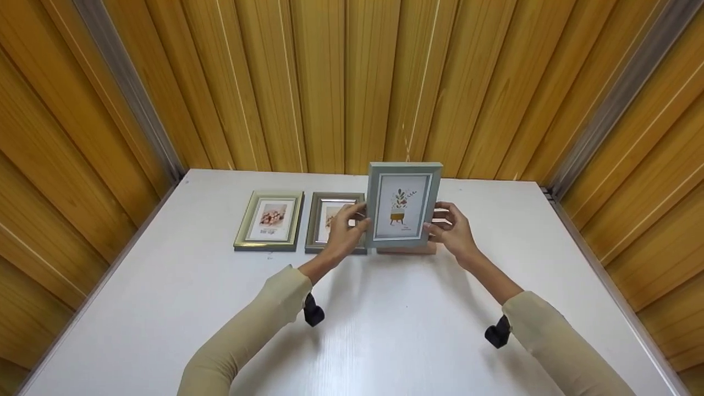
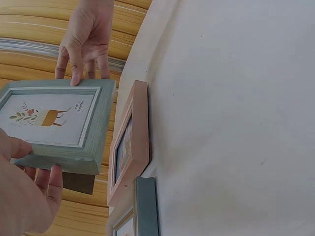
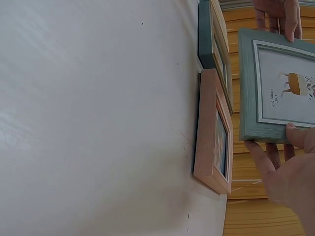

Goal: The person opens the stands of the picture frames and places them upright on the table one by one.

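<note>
A grey-green picture frame (image 1: 404,242) with a potted-plant print is held up above the table, its front toward me. My left hand (image 1: 346,230) grips its left side, thumb on the front. On the opposite side my right hand (image 1: 454,232) holds the edge the same way, as the right wrist view also shows. Beneath it lies a pink picture frame (image 3: 207,128), mostly hidden in the head view. A grey-brown picture frame (image 1: 312,234) lies to the left of that, partly behind my left hand. Farthest left rests a gold-green picture frame (image 1: 246,220).
The white table (image 1: 357,330) runs back to a wood-patterned panel wall (image 1: 319,82). Similar side walls stand left and right, with grey metal strips (image 1: 621,93) at the corners. A black wrist device (image 1: 313,313) hangs below each sleeve.
</note>
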A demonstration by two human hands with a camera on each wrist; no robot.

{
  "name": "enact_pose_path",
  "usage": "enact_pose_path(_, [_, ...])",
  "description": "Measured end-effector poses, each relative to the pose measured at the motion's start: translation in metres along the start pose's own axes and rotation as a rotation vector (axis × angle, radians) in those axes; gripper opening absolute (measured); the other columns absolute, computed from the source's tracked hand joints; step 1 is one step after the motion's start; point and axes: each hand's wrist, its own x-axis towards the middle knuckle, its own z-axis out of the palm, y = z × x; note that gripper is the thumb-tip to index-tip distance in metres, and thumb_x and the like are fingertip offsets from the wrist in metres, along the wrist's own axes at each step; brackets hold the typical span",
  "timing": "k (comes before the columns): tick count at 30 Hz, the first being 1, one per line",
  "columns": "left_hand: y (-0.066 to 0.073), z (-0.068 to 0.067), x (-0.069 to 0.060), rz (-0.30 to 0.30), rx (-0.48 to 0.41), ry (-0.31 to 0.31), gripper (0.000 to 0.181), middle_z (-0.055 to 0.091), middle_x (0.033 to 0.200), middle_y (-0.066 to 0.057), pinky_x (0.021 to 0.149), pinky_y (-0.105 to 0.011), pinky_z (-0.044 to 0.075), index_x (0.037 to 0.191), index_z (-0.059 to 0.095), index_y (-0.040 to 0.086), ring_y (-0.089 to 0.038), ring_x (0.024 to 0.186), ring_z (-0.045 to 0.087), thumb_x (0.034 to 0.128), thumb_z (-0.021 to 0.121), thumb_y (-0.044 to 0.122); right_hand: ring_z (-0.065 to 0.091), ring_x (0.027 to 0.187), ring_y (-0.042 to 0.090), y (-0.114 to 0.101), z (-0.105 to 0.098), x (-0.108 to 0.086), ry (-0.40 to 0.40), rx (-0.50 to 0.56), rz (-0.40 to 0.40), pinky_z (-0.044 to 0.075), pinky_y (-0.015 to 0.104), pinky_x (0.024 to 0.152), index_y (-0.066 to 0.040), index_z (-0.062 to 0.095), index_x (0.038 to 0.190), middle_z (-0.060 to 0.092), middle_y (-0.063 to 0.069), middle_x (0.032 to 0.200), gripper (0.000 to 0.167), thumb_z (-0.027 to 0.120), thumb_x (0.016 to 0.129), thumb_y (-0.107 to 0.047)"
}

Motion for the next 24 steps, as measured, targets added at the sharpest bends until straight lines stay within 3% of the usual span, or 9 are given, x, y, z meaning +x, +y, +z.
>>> enact_pose_path(8, [-0.004,0.015,0.01,-0.032,0.029,0.01,0.037,0.064,0.12,-0.021,0.087,-0.029,0.058,0.133,0.061,-0.005,-0.03,0.11,0.064,0.0963,0.061,-0.002,0.067,0.099,0.006,0.002,-0.01,0.002,0.024,-0.031,-0.025,0.062,0.03,0.087,0.001,0.039,0.148,0.055,0.023,0.135,0.056,0.062,0.097,0.003])
enact_pose_path(12, [-0.004,0.028,0.018,-0.021,-0.005,0.094,0.033,0.068,0.116,-0.021,0.087,-0.031,0.059,0.125,0.063,-0.004,-0.03,0.105,0.067,0.0927,0.064,-0.005,0.067,0.099,0.005,0.004,-0.013,0.003,0.065,-0.021,-0.033,0.062,0.03,0.086,0.002,0.04,0.148,0.055,0.022,0.134,0.055,0.061,0.097,0.004])
enact_pose_path(17, [0.001,0.045,0.03,-0.081,-0.012,0.184,0.023,0.069,0.114,-0.016,0.09,-0.034,0.059,0.114,0.064,0.001,-0.027,0.106,0.068,0.0912,0.065,-0.004,0.065,0.098,0.003,0.005,-0.018,0.004,0.138,-0.029,-0.05,0.061,0.025,0.084,0.0,0.04,0.148,0.055,0.018,0.132,0.053,0.059,0.099,0.004])
enact_pose_path(19, [0.003,0.052,0.035,-0.104,-0.002,0.194,0.021,0.069,0.113,-0.014,0.09,-0.031,0.058,0.112,0.065,0.002,-0.025,0.106,0.068,0.0915,0.065,-0.002,0.064,0.099,0.003,0.006,-0.022,0.005,0.171,-0.044,-0.054,0.061,0.024,0.083,-0.001,0.04,0.148,0.055,0.018,0.133,0.052,0.058,0.099,0.004])
enact_pose_path(24, [0.004,0.072,0.041,-0.091,-0.051,0.182,0.023,0.072,0.115,-0.015,0.095,-0.032,0.057,0.114,0.068,0.001,-0.025,0.107,0.069,0.0917,0.064,-0.002,0.063,0.099,0.004,0.007,-0.036,0.008,0.234,-0.063,-0.037,0.06,0.022,0.083,-0.002,0.04,0.149,0.054,0.019,0.135,0.052,0.058,0.1,0.002])
